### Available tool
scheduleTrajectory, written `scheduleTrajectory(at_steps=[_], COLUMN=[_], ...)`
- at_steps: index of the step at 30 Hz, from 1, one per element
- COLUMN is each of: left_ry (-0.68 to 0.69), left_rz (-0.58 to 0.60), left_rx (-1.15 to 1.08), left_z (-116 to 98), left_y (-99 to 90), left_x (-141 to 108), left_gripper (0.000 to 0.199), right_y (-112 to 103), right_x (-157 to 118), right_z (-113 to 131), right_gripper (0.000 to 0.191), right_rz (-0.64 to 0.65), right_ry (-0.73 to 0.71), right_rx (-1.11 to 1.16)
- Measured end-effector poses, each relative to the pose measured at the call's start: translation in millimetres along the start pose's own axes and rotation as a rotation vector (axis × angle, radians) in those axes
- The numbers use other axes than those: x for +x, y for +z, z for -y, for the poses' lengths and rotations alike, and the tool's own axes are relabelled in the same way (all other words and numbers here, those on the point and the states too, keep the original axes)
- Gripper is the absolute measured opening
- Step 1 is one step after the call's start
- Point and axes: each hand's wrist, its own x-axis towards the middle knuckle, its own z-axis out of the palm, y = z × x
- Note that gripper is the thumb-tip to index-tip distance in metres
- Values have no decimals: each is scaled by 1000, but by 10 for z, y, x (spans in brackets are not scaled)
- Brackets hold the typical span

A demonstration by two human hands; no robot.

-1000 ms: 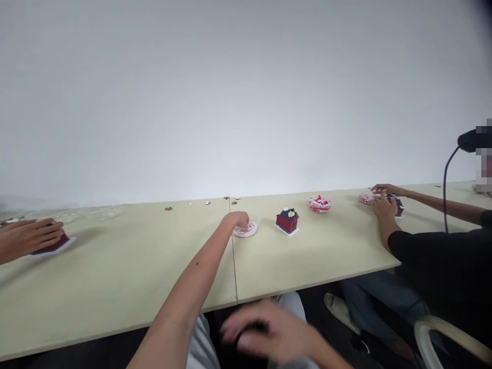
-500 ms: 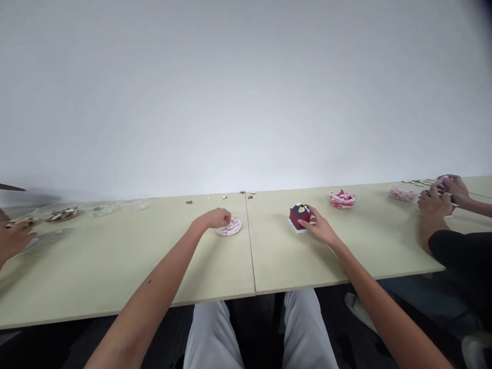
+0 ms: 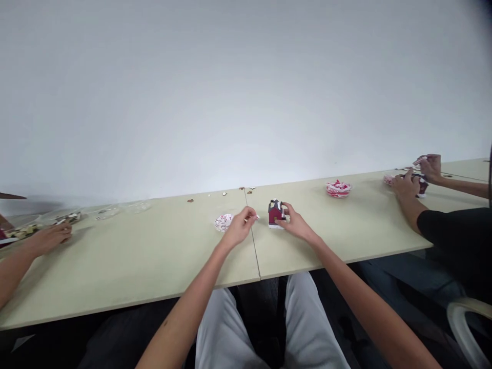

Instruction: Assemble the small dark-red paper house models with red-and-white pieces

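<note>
While the house point(image 3: 275, 214) stands upright on the table point(image 3: 126, 256), the right hand point(image 3: 295, 221) grasps its right side. Left hand point(image 3: 242, 225), just left of it, pinches a small white piece point(image 3: 257, 217). Bowl of white-and-red bits point(image 3: 223, 223) beside left hand. Red-white bowl point(image 3: 338, 189) farther right. Small pieces near wall. Other people's hands at both ends.

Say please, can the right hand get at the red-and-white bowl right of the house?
Probably yes: nothing visible stands between the right hand and the bowl. But the hand is on the small red house, so it would likely have to let go first.
</note>
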Motion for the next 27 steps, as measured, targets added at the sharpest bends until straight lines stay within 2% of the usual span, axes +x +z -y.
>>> scheduleTrajectory(at_steps=[3, 5, 7, 11, 15, 17, 21, 22, 24, 27], left_ry=[43, 41, 12, -77, -149, -151, -142, -145, -149, -163], left_rz=[69, 32, -32, -112, -152, -156, -168, -166, -151, -160], left_rx=[-78, -115, -149, -213, -252, -240, -218, -215, -216, -256], left_z=[37, 100, 159, 219, 247, 264, 282, 281, 275, 260], left_y=[392, 544, 618, 654, 671, 675, 661, 656, 651, 655], left_x=[-47, -53, -55, -85, -109, -108, -105, -105, -105, -102], left_gripper=[16, 17, 18, 16, 14, 13, 14, 15, 17, 16], right_y=[22, 35, 50, 107, 170, 131, -144, -222, -340, -385], right_x=[-47, -54, -25, 67, 45, -8, -190, -254, -390, -535], right_z=[-14, -35, -53, -42, 0, -11, -154, -200, -271, -275], right_gripper=[67, 75, 85, 89, 95, 96, 61, 55, 49, 43], right_rz=[-72, -129, -97, 101, 91, 59, -73, -50, 82, 175], right_ry=[-47, -83, -122, -211, -217, -183, -57, -47, -51, -85], right_rx=[-75, -119, -123, -68, -57, -46, -118, -180, -294, -362])
